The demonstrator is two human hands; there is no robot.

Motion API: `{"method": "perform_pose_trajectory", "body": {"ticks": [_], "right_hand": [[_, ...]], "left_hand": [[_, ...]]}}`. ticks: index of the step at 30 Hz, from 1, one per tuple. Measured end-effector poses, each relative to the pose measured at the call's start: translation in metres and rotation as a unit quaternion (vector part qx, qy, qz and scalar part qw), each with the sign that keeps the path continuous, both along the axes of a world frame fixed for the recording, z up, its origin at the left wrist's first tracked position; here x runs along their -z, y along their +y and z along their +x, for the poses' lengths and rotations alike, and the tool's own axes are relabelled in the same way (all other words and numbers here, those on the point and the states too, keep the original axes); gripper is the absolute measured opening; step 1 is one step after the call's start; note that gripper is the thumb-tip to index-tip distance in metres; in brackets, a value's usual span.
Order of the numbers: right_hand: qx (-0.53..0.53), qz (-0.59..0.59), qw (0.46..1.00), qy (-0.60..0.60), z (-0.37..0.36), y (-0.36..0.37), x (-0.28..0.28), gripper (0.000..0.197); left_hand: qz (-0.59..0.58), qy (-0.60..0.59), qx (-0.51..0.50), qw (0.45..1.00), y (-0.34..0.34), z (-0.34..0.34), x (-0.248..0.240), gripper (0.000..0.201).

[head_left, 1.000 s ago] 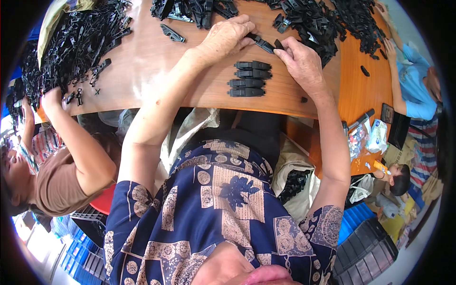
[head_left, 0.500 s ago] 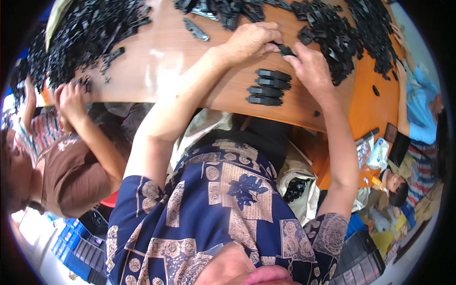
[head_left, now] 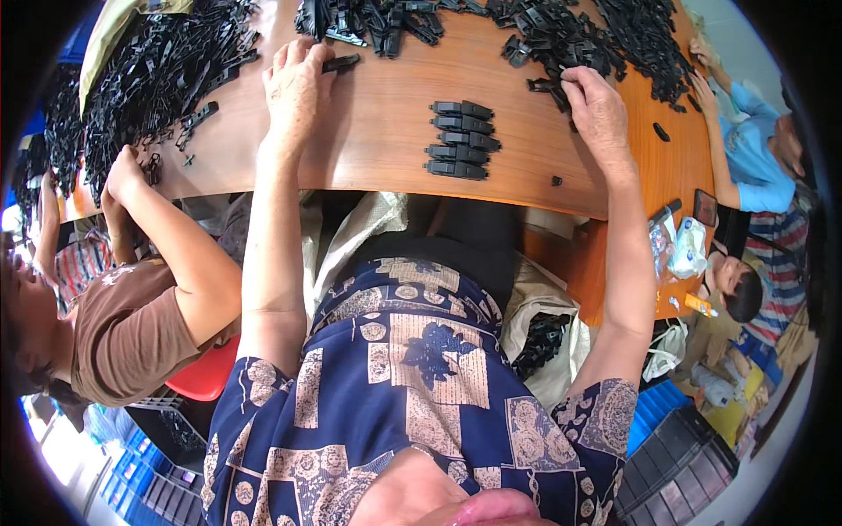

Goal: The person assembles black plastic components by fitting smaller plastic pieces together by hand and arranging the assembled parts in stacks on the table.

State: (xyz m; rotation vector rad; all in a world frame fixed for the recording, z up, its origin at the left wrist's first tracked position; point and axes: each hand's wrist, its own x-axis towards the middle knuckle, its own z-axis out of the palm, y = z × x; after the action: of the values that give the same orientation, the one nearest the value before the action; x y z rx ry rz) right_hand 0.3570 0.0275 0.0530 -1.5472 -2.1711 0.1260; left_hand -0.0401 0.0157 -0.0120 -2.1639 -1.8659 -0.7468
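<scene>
My left hand [head_left: 296,88] reaches to the far left of the table in front of me. Its thumb and fingers close on a long, narrow black plastic part [head_left: 342,63], which sticks out to the right. To the right, the fingers of my right hand [head_left: 600,116] are pinched together at the near edge of a heap of black plastic parts [head_left: 561,39]. What they hold there cannot be made out. Between my hands, several black plastic assemblies [head_left: 460,140] lie side by side in a column near the table's front edge.
Another loose heap of black parts [head_left: 368,19] lies at the far edge, and a large one [head_left: 175,79] at left. A small black piece [head_left: 556,181] rests near the front edge. Co-workers sit at left [head_left: 140,324] and right [head_left: 772,167]. An open sack [head_left: 574,351] stands below.
My hands, together over a black part before, are now apart. The left has gone left to the long part, the right to the heap. One more assembly lies in the column.
</scene>
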Motion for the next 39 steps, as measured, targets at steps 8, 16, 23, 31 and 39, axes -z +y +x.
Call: {"method": "perform_pose_trajectory", "body": {"ticks": [8, 16, 23, 31, 39], "right_hand": [[-0.107, 0.057, 0.978, -0.171, 0.002, -0.002, 0.009, 0.018], [-0.164, 0.095, 0.963, -0.194, -0.017, 0.014, 0.030, 0.019], [-0.028, -0.245, 0.965, 0.085, -0.029, -0.001, 0.036, 0.025], [-0.045, -0.095, 0.993, -0.047, -0.029, -0.009, 0.018, 0.022], [-0.083, -0.102, 0.991, 0.039, -0.032, 0.005, 0.009, 0.021]], "left_hand": [[-0.067, -0.024, 0.057, 0.996, -0.011, 0.055, -0.001, 0.021], [-0.200, -0.254, 0.219, 0.920, 0.015, 0.120, -0.012, 0.019], [-0.084, -0.110, 0.312, 0.940, 0.047, 0.138, 0.006, 0.024], [-0.089, -0.143, 0.252, 0.953, 0.029, 0.119, 0.001, 0.024], [-0.077, -0.155, 0.320, 0.931, 0.037, 0.117, 0.003, 0.026]]}}
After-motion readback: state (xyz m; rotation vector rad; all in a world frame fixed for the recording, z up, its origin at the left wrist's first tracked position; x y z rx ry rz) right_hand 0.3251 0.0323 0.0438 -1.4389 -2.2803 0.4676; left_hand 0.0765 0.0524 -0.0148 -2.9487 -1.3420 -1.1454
